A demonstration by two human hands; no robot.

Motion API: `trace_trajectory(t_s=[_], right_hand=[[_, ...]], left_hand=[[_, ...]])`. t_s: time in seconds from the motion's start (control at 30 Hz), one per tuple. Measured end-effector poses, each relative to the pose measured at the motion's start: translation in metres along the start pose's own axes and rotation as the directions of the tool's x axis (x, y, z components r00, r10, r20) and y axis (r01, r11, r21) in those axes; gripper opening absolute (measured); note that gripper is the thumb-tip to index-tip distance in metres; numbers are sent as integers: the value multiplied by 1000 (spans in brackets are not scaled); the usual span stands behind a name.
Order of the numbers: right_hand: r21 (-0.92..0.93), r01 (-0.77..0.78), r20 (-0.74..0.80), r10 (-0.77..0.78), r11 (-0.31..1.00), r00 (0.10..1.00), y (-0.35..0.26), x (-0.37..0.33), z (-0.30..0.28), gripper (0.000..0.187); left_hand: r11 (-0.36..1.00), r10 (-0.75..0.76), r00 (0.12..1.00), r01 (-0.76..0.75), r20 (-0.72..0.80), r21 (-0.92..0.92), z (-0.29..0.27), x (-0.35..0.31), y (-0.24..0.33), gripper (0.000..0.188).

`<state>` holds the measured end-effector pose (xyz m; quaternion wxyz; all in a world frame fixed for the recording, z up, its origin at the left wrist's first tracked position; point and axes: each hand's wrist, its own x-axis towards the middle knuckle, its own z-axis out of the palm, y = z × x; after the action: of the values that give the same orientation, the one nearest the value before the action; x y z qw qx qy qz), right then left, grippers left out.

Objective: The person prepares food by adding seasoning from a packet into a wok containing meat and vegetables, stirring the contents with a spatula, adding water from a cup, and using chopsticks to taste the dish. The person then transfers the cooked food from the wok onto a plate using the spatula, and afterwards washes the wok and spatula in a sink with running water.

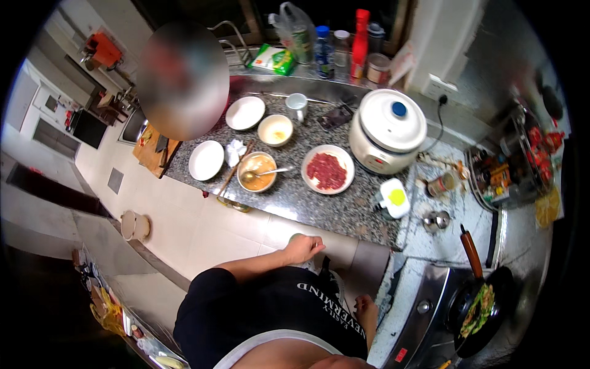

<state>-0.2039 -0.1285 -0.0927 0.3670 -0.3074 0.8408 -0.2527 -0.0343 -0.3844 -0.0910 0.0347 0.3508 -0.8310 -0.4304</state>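
My left hand (304, 248) is raised in front of my body, below the counter's front edge, with its fingers curled in. Nothing shows in it. My right hand (367, 307) hangs low beside my dark shirt, near the stove, and its partly visible fingers are also curled around nothing I can see. On the granite counter, closest to the left hand, stand a bowl of brownish liquid (265, 163) with a spoon (268, 172) in it and a white bowl of sliced raw red meat (327, 171). A pair of chopsticks (236, 169) lies beside the liquid.
A wok (499, 312) holding green food and meat sits on the gas stove (425, 332). A cream rice cooker (387, 132), white plates (206, 160), a bowl (275, 130) and a mug (297, 106) occupy the counter. Bottles (324, 54) line the sill. A blurred patch covers the far left.
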Motion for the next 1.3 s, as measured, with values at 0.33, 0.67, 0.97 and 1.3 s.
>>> trace_trajectory(t_s=[0.33, 0.67, 0.97, 1.3], right_hand=[[-93, 151, 244, -124, 984, 962, -110, 35, 90, 9], [-134, 309, 147, -289, 942, 946, -132, 62, 114, 7], [63, 296, 279, -302, 953, 912, -184, 57, 74, 12], [-499, 538, -218, -699, 680, 682, -226, 0, -45, 20]], left_hand=[[869, -380, 604, 493, -701, -47, -151, -43, -212, 19], [735, -519, 709, 655, -477, 173, -201, -9, -271, 17], [276, -277, 960, 55, -25, -960, -251, -4, -154, 12], [732, 541, 377, 229, 752, -642, -102, 22, 90, 17]])
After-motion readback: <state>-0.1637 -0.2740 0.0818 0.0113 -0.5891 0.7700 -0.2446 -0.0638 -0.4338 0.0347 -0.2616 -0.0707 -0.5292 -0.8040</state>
